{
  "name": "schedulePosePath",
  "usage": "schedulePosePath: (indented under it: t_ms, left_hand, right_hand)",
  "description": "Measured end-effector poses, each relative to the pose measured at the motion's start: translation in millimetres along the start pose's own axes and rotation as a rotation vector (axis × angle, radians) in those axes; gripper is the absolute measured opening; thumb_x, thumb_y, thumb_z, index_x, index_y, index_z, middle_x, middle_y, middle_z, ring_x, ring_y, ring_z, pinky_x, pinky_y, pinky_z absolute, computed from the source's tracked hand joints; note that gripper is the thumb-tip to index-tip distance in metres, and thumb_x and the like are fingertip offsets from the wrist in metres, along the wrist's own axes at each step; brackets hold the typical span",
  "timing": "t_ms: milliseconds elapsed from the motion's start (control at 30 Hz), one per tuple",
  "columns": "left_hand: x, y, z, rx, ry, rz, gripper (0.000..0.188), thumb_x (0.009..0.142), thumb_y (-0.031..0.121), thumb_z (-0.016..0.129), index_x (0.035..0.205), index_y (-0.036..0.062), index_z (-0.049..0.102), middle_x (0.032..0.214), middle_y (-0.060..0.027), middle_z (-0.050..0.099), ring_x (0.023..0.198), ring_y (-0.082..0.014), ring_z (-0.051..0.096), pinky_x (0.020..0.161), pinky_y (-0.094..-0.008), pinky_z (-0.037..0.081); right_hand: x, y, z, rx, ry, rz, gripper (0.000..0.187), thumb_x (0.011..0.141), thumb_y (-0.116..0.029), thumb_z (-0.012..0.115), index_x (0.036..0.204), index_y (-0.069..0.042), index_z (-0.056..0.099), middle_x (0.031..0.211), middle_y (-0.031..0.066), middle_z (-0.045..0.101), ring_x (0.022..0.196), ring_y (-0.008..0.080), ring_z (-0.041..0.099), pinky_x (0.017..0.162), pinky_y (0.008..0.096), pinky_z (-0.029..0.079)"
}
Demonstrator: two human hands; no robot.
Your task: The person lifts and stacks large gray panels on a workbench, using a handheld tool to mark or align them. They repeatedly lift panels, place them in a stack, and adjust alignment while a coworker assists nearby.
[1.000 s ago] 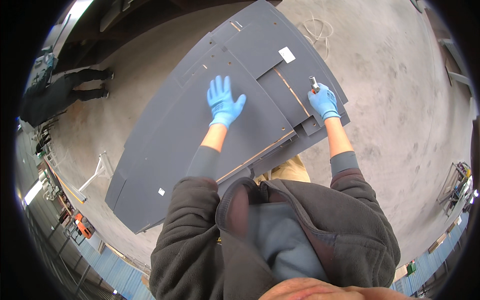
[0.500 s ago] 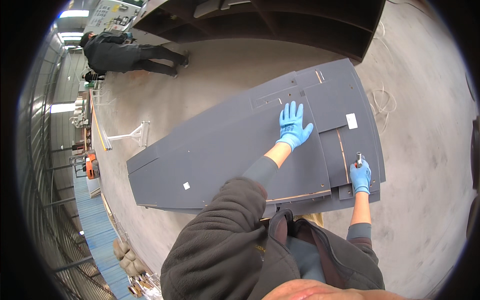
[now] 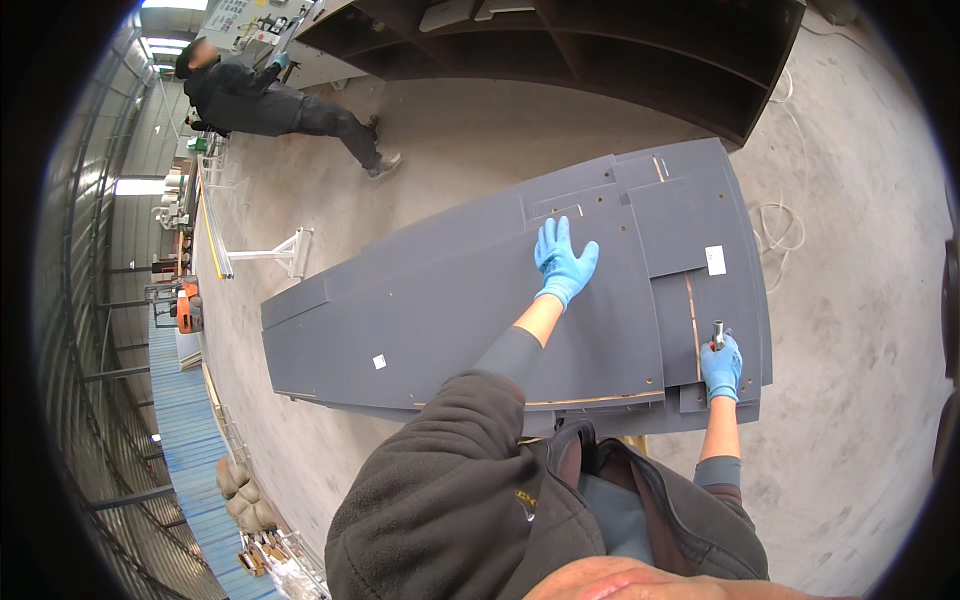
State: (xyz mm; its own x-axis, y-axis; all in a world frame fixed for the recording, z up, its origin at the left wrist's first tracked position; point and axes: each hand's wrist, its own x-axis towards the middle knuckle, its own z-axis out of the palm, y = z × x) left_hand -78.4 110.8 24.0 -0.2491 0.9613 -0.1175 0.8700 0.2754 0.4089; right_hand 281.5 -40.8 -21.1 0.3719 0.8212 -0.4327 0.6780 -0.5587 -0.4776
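A stack of large dark grey boards (image 3: pixel 450 310) lies in front of me, its pieces overlapping at different levels. My left hand (image 3: pixel 566 262), in a blue glove, is spread with its palm over the middle of the top board, just below a small pale L-shaped slot. Near the stack's right end, my gloved right hand (image 3: pixel 721 370) is closed around a hand tool with a shiny metal cylindrical head (image 3: pixel 718 334) and a bit of orange. Its handle is hidden in my fingers. A white label (image 3: pixel 715 260) sits above that hand, and a smaller white label (image 3: pixel 379 362) lies toward the left end.
A dark open-compartment cabinet (image 3: pixel 560 50) lies beyond the boards. A person (image 3: pixel 270 105) in dark clothes stands at the far left beside a bench. A white metal stand (image 3: pixel 285 252) is left of the stack. Loose pale cable (image 3: pixel 782 228) curls on the floor at right.
My left hand has slid leftward across the top board, fingers still spread. The right hand keeps hold of the tool in about the same place. The far person has turned and shifted their legs.
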Motion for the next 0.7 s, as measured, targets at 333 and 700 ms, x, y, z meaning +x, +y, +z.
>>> schedulePosePath:
  t_ms: [333,700]
  left_hand:
    - [19.6,-46.0,-47.1,-1.11,0.203,-0.329,0.08,0.099,0.043,0.078,0.159,0.0039,0.043,0.16,-0.0141,0.051,0.152,-0.0269,0.044,0.127,-0.0444,0.034]
    - [-83.5,-137.1,-104.4,-1.578,0.143,-0.734,0.106,0.1,0.078,0.054,0.171,0.0061,0.022,0.177,-0.0171,0.024,0.162,-0.0358,0.029,0.132,-0.0491,0.025]
  right_hand:
    - [-0.6,11.2,-6.4,0.133,-0.016,-0.016,0.037,0.089,-0.019,0.073,0.119,0.003,0.072,0.109,0.0196,0.076,0.1,0.035,0.075,0.092,0.0438,0.057]
    - [-32.2,-16.3,-0.1,0.164,-0.059,-0.106,0.024,0.093,-0.025,0.074,0.097,-0.002,0.07,0.086,0.016,0.074,0.082,0.031,0.072,0.078,0.0441,0.055]
